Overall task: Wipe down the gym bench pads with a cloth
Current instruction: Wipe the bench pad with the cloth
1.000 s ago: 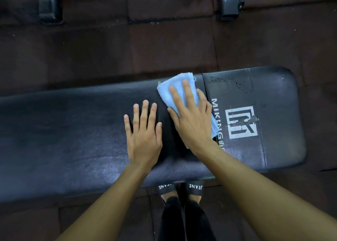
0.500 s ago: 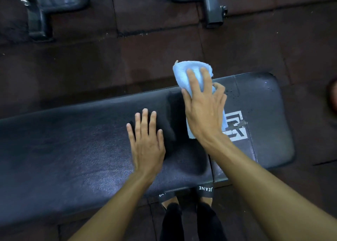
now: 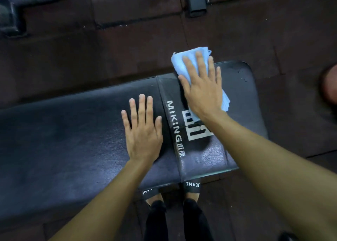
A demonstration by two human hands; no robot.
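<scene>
Two pads lie end to end. The long pad (image 3: 63,140) runs off toward nine o'clock. My left grip (image 3: 143,131) lies flat on it near its three o'clock end, fingers (image 3: 142,106) straight and spread, holding nothing, there, I judge, to brace my lean. My right grip (image 3: 202,93) presses the folded blue cloth (image 3: 187,60) with straight fingers onto the twelve o'clock edge of the short logo pad (image 3: 238,124), the cloth overhanging toward the floor (image 3: 127,49) so the rim gets wiped too.

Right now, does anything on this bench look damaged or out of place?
The end pad looks worn: pale scuffs mark its far right corner, and the white logo looks chipped. The blue cloth under the right hand overhangs the pad's far edge. Nothing else stands out.
</scene>
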